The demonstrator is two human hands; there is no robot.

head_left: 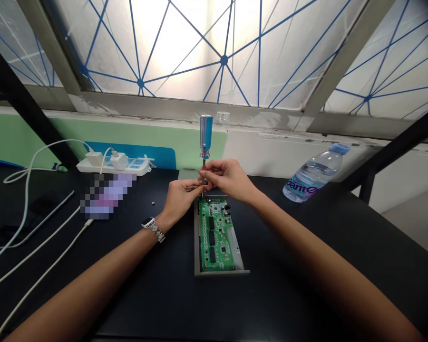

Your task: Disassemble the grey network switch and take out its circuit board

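A green circuit board [219,240] lies in a shallow metal tray [197,251] on a black desk [271,299]. At the board's far left corner stands a nearly upright screwdriver [206,137], its clear-and-blue handle free above the fingers. Both hands meet on its shaft: the right hand [232,178] pinches it, and the left hand [178,198] closes its fingertips lower down, just above the board. The tip is hidden, so whether it sits in a screw cannot be told. The step in hand looks like lining up the driver at that corner; the next move calls for a straight shaft and a steady tip before any turning. Left of the board lies a small metal piece [152,203]; beyond it, to the far left, a power strip [137,167]. Right of the board leans a water bottle [314,173].
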